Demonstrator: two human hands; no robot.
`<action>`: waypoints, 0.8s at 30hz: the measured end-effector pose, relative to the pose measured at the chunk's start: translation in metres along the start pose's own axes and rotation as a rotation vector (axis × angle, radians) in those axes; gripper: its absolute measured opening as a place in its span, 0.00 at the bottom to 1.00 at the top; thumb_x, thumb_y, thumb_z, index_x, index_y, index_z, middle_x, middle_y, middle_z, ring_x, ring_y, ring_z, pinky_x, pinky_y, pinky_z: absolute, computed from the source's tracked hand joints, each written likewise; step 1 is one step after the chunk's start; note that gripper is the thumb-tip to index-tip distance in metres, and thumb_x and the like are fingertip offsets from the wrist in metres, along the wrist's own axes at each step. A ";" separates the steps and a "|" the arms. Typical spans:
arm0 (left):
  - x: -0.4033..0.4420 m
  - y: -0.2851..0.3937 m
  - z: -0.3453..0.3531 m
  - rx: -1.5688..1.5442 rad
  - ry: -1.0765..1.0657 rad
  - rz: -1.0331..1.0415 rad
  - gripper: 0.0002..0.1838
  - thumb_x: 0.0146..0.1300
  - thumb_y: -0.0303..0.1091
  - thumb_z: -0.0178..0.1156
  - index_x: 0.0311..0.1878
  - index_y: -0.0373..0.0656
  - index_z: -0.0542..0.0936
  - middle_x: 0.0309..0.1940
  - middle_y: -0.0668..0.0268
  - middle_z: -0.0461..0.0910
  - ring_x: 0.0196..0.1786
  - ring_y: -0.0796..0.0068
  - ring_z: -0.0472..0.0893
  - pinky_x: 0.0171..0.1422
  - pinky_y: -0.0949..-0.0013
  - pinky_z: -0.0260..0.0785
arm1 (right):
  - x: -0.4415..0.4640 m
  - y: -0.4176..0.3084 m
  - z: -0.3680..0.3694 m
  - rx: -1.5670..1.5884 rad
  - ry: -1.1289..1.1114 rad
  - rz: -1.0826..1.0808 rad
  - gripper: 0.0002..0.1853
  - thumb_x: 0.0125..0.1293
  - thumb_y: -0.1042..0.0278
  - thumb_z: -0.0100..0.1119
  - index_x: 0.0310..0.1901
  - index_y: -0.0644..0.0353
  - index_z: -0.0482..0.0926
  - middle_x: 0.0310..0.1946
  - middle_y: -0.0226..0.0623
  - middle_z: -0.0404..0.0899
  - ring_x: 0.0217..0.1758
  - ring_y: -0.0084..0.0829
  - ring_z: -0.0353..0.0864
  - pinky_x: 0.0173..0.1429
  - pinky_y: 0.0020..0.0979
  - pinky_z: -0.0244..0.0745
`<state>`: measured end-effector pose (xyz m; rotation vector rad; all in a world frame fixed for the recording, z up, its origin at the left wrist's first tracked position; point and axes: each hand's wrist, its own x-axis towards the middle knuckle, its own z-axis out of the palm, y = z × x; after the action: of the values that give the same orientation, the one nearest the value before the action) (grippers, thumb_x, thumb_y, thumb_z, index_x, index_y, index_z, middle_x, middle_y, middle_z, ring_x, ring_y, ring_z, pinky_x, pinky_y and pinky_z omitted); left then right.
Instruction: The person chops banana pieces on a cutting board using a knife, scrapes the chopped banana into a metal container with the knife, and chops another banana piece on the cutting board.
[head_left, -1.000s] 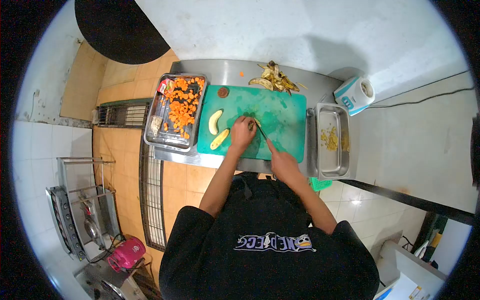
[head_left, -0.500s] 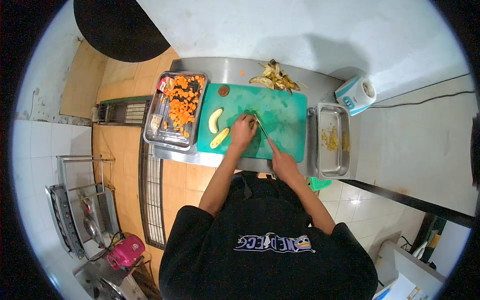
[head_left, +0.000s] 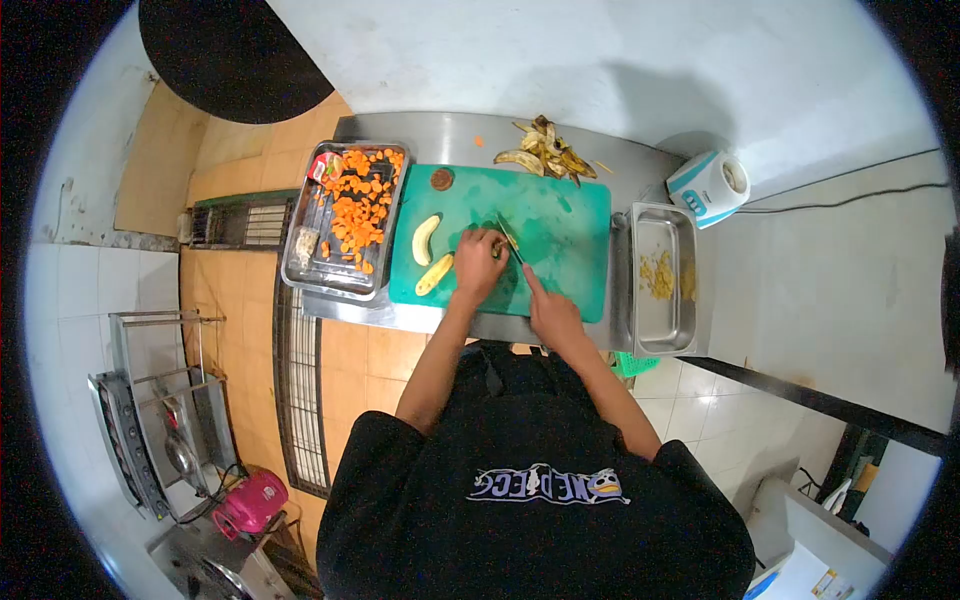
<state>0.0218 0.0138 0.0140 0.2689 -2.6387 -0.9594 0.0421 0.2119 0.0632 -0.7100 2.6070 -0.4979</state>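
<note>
On the green cutting board, my right hand grips a knife by its handle, the blade slanting up and left. My left hand is closed beside the blade, its bent fingers over a piece of banana that they mostly hide. Yellow bits cling near the blade. To the left of that hand lie two peeled bananas, one curved and pale, the other yellower. A small round brown thing sits at the board's upper left corner.
Left of the board, a metal tray holds orange carrot pieces and small packets. A steel pan with chopped yellow pieces stands at right. Banana peels lie behind the board, and a paper roll is by the wall.
Both hands have shifted slightly, and the knife blade now tilts further left beside the left fingers. The view has moved a little too. Bananas and trays stay in place.
</note>
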 end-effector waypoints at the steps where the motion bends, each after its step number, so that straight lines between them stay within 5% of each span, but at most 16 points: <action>1: 0.001 0.000 -0.001 0.004 0.004 -0.005 0.07 0.56 0.32 0.70 0.38 0.44 0.86 0.38 0.59 0.85 0.46 0.51 0.80 0.53 0.53 0.76 | -0.005 -0.001 0.003 0.002 -0.007 0.013 0.37 0.74 0.65 0.51 0.83 0.40 0.52 0.31 0.56 0.85 0.33 0.60 0.86 0.40 0.60 0.80; 10: 0.003 -0.003 0.003 -0.008 0.088 0.042 0.06 0.59 0.32 0.68 0.39 0.44 0.86 0.38 0.60 0.86 0.46 0.54 0.80 0.52 0.54 0.76 | -0.033 0.002 -0.076 0.065 -0.163 -0.018 0.32 0.76 0.66 0.49 0.80 0.42 0.61 0.29 0.58 0.83 0.33 0.62 0.83 0.44 0.61 0.77; 19: -0.004 0.004 -0.011 0.105 -0.008 -0.085 0.06 0.58 0.38 0.70 0.37 0.50 0.88 0.36 0.66 0.87 0.47 0.56 0.82 0.51 0.54 0.76 | 0.003 0.002 0.003 0.062 -0.007 0.001 0.35 0.76 0.64 0.51 0.82 0.39 0.55 0.32 0.58 0.84 0.34 0.61 0.85 0.43 0.62 0.79; 24: -0.001 0.005 -0.014 0.125 -0.056 -0.075 0.09 0.62 0.44 0.70 0.39 0.51 0.90 0.39 0.61 0.88 0.46 0.53 0.83 0.53 0.52 0.78 | -0.026 0.007 -0.030 0.065 -0.095 0.025 0.34 0.75 0.65 0.51 0.82 0.39 0.57 0.30 0.58 0.83 0.34 0.60 0.85 0.43 0.61 0.78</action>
<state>0.0273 0.0091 0.0274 0.3782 -2.7616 -0.8379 0.0465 0.2391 0.0927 -0.6635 2.4962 -0.5254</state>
